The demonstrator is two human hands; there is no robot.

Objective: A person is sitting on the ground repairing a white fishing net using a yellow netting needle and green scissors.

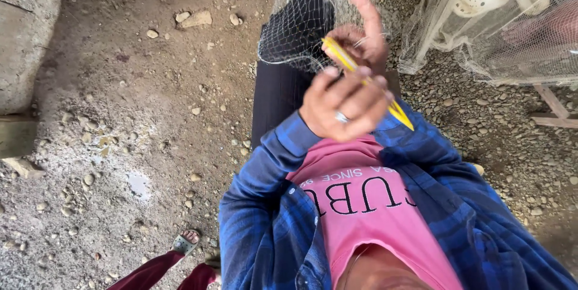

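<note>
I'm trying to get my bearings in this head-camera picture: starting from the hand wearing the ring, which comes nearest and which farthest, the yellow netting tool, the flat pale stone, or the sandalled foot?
From the ringed hand:
1. Yellow netting tool, gripped in that hand, poking out on both sides.
2. Flat pale stone, up left on the dirt ground.
3. Sandalled foot, bottom left, another person's.

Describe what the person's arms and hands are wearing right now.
Both arms wear long sleeves of a blue-and-dark plaid shirt, open over a pink top. The left hand is bare except for a silver ring on one finger. The right hand shows no ring or glove.
</note>
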